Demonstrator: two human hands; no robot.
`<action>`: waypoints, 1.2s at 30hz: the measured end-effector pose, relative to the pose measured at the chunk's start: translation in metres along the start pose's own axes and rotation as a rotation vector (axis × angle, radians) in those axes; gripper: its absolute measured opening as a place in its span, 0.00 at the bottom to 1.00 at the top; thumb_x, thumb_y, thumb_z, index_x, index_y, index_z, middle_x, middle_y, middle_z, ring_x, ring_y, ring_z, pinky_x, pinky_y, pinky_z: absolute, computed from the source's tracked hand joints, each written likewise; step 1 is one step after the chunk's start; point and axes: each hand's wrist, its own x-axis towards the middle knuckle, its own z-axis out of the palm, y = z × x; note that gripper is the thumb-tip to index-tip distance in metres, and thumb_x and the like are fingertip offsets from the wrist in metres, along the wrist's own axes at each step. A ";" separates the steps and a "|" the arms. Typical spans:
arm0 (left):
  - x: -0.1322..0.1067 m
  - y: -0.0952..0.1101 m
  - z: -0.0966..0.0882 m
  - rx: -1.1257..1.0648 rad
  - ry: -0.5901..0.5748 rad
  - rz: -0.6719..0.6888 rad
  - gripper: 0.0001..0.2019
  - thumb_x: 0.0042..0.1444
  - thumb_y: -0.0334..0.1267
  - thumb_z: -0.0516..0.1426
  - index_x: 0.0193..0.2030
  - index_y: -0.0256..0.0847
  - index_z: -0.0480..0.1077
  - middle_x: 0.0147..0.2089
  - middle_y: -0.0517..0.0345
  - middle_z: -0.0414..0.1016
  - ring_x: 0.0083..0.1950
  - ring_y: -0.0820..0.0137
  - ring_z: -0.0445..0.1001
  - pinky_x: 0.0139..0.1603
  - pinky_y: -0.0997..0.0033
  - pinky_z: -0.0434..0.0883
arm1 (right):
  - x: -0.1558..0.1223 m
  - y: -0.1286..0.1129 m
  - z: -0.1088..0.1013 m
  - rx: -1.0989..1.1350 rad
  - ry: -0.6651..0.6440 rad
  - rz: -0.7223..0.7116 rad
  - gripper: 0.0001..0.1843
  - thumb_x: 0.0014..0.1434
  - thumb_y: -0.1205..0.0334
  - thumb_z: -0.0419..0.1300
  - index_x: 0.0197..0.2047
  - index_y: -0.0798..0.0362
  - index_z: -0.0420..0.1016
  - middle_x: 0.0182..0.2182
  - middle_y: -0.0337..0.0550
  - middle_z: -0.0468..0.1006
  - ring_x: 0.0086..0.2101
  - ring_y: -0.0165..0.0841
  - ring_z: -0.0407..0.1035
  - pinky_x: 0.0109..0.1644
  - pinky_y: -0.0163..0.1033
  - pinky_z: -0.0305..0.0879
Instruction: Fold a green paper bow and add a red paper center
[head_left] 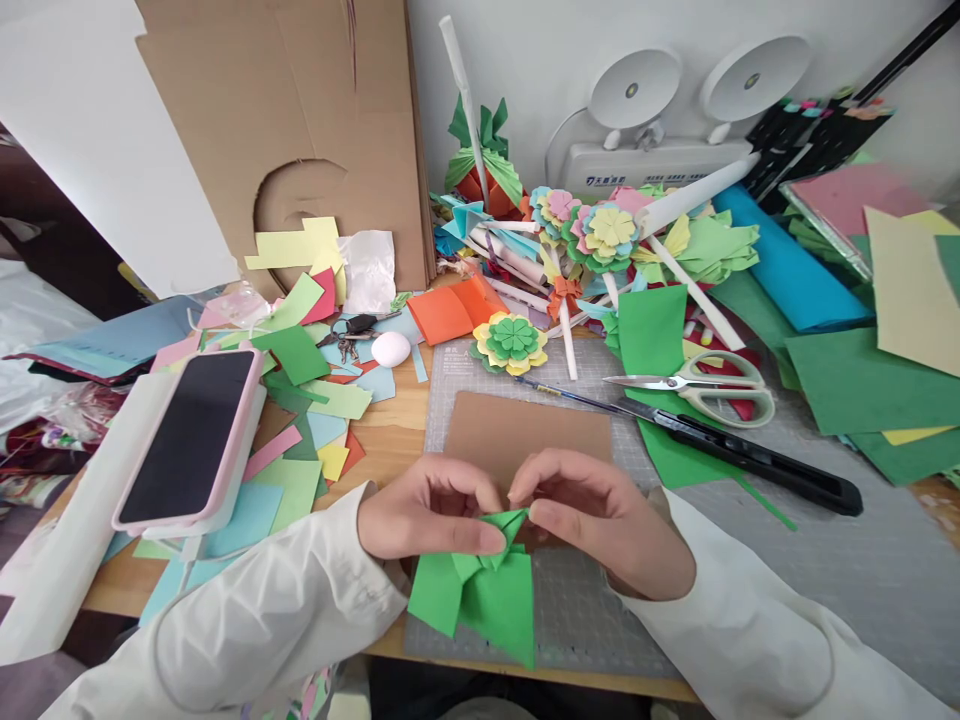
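Observation:
A folded green paper piece [499, 608] hangs over the near edge of the cutting mat, its flaps spread downward. My left hand [435, 510] pinches its upper folded part, thumb on top. At the upper right corner of the paper, my right hand [600, 515] has thumb and fingertips closed on a small pointed fold. Behind both hands a brown cardboard rectangle [532, 425] lies on the grey cutting mat [750, 560]. The fingers of each hand partly hide the folds.
Scissors [705, 385], a black utility knife [757, 460] and a pen [570, 393] lie beyond my right hand. To the left are a phone [191, 435], paper scraps [289, 485] and keys [351, 335]. Paper flowers [611, 232] and a cardboard sheet [292, 110] stand behind.

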 end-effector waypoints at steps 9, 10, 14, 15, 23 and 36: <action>0.000 0.001 0.001 0.009 -0.054 0.011 0.11 0.48 0.38 0.64 0.25 0.33 0.69 0.23 0.62 0.64 0.24 0.78 0.59 0.23 0.77 0.57 | 0.001 0.002 0.003 0.001 -0.032 -0.067 0.02 0.57 0.65 0.63 0.32 0.54 0.75 0.27 0.38 0.71 0.27 0.25 0.65 0.30 0.31 0.63; 0.000 0.001 0.002 0.012 -0.048 0.029 0.11 0.49 0.37 0.64 0.25 0.33 0.68 0.23 0.61 0.64 0.24 0.78 0.59 0.24 0.76 0.57 | 0.001 0.002 0.004 0.008 -0.019 -0.058 0.03 0.57 0.65 0.63 0.32 0.54 0.75 0.27 0.37 0.71 0.26 0.25 0.65 0.29 0.31 0.63; 0.001 0.002 0.005 0.081 -0.014 0.148 0.10 0.51 0.34 0.62 0.24 0.33 0.67 0.25 0.60 0.64 0.26 0.77 0.61 0.26 0.76 0.60 | 0.000 0.003 0.007 0.007 0.052 -0.008 0.06 0.58 0.64 0.62 0.30 0.54 0.73 0.26 0.36 0.70 0.25 0.23 0.65 0.29 0.29 0.63; 0.002 0.003 0.005 0.116 0.001 0.183 0.10 0.51 0.33 0.62 0.24 0.33 0.67 0.25 0.60 0.64 0.26 0.76 0.61 0.26 0.75 0.60 | 0.000 0.004 0.007 0.003 0.071 -0.002 0.06 0.58 0.63 0.62 0.30 0.54 0.73 0.26 0.36 0.70 0.25 0.23 0.65 0.29 0.29 0.63; -0.001 0.004 0.009 0.415 0.098 0.351 0.10 0.54 0.34 0.59 0.24 0.35 0.67 0.24 0.59 0.64 0.24 0.76 0.61 0.25 0.74 0.59 | 0.002 0.007 0.003 -0.018 0.056 -0.004 0.09 0.60 0.56 0.60 0.34 0.54 0.73 0.28 0.38 0.70 0.28 0.26 0.65 0.33 0.33 0.64; -0.002 0.002 0.010 0.652 0.142 0.423 0.11 0.55 0.36 0.58 0.24 0.36 0.67 0.22 0.58 0.63 0.22 0.76 0.59 0.21 0.75 0.57 | 0.001 0.006 0.006 -0.086 0.103 -0.030 0.11 0.58 0.59 0.61 0.26 0.54 0.67 0.25 0.37 0.66 0.24 0.26 0.59 0.26 0.32 0.57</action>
